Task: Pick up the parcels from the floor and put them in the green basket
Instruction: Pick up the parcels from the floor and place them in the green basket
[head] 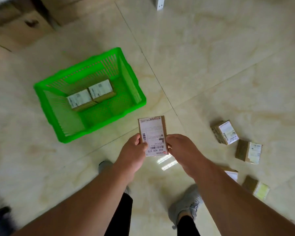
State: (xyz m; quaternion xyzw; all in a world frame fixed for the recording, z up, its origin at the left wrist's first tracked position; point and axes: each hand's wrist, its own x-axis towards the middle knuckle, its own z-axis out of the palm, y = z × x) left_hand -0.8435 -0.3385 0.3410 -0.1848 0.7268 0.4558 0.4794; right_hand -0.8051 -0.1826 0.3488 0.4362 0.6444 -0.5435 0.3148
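I hold a small brown parcel with a white shipping label (153,133) in both hands, above the floor just right of the green basket (61,132). My left hand (133,150) grips its left edge and my right hand (180,150) grips its right edge. Inside the basket lie two labelled parcels side by side (79,99) (100,89). On the floor to my right lie more parcels: one (226,132), another (249,151), a third (256,186), and one partly hidden behind my right forearm (232,173).
Large cardboard boxes (20,26) stand at the back left behind the basket. A white post base (160,4) shows at the top edge. My grey shoes (186,208) stand on the glossy tiled floor. A dark object (0,217) sits at the lower left.
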